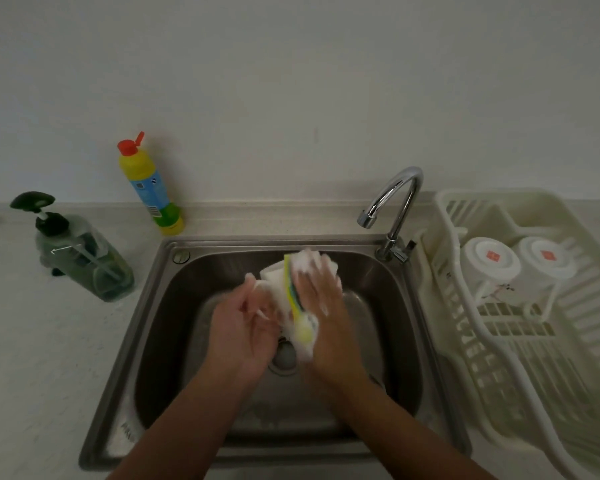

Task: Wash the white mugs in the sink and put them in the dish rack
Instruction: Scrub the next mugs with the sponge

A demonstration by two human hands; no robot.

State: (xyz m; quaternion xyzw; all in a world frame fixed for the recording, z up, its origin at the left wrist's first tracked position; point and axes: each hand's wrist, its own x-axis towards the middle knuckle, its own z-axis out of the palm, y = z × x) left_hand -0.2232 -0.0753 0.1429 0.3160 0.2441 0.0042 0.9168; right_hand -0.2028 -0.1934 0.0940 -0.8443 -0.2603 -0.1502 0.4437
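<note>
Over the steel sink [160,317] my left hand [239,327] holds a white mug [274,277], fingers curled round it; most of the mug is hidden between my hands. My right hand [321,303] presses a soapy yellow-green sponge [297,299] against the mug's side, foam covering its fingertips. In the white dish rack [492,341] at the right, two white mugs [492,265] [548,261] stand upside down side by side, each with a red mark on its base.
A chrome tap [395,206] curves over the sink's back right corner; no water is seen running. A yellow dish soap bottle [151,188] with a red cap stands behind the sink. A green pump dispenser [80,254] sits on the left counter.
</note>
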